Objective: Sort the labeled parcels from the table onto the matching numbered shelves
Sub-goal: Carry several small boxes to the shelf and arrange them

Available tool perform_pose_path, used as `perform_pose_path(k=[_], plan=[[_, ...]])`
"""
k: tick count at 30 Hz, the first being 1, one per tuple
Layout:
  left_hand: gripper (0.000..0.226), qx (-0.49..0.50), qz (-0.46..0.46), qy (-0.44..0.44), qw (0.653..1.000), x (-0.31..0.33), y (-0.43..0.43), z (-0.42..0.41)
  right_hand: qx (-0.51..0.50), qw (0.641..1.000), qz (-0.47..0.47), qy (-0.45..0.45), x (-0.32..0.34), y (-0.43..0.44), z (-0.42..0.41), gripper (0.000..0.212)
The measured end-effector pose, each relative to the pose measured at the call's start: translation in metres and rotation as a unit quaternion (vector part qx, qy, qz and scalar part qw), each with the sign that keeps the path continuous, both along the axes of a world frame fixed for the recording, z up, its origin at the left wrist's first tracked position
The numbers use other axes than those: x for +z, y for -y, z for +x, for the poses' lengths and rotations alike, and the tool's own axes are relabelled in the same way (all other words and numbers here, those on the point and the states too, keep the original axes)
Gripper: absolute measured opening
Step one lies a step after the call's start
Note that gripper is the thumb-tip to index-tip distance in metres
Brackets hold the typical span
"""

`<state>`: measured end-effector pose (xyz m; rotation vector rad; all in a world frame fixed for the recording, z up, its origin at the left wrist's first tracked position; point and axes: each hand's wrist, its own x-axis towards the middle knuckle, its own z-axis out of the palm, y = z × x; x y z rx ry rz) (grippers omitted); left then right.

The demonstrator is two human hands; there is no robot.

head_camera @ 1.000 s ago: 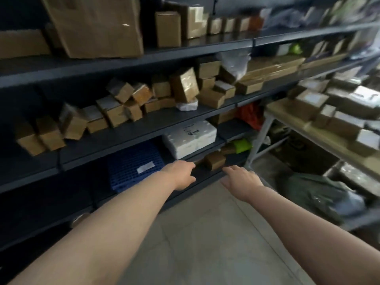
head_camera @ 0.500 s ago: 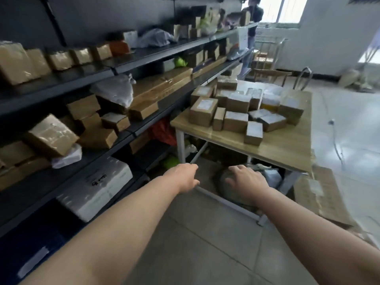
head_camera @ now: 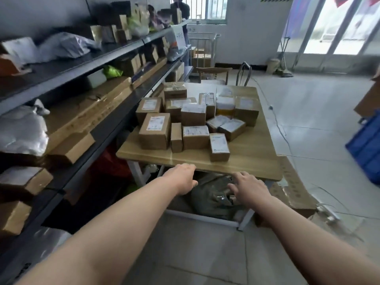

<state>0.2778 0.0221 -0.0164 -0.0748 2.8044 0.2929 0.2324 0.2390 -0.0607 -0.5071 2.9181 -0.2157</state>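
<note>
Table [head_camera: 257, 159] nearer both hands [head_camera: 183, 178]; nearest parcel [head_camera: 219, 147] lengthwise toward far end.

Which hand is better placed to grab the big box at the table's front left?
Left, probably: the left hand is empty and sits nearer the big box; the right hand hovers further right.

1. Daylight enters through the glazed doors [head_camera: 339, 27] at upper right and a barred window [head_camera: 207, 7] in the far wall. Both are overexposed, with detail beyond them lost.
2. The floor [head_camera: 308, 103] near the doors shows pale glare.
3. The table [head_camera: 257, 161] is evenly lit; the parcels [head_camera: 155, 133] cast soft, short shadows.
4. The shelves [head_camera: 82, 64] on the left are dim, their lower bays nearly black.
5. Blur softens the left shelves and the right edge. Label print is unreadable.
6. Wide-angle distortion: forearms [head_camera: 102, 233] stretch at the bottom edge, and the door frames lean.
</note>
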Motion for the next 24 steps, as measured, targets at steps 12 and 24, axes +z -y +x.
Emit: perform_pose_path(k=[12,24], plan=[[0.061,-0.014,0.024,0.019,0.999,-0.038,0.036,-0.116,-0.058,0.997,-0.011,0.056,-0.031,0.021,-0.095,0.05],[0.057,0.037,-0.042,0.019,0.998,-0.039,0.043,-0.233,-0.013,0.996,-0.05,0.071,-0.069,0.045,-0.236,0.061]])
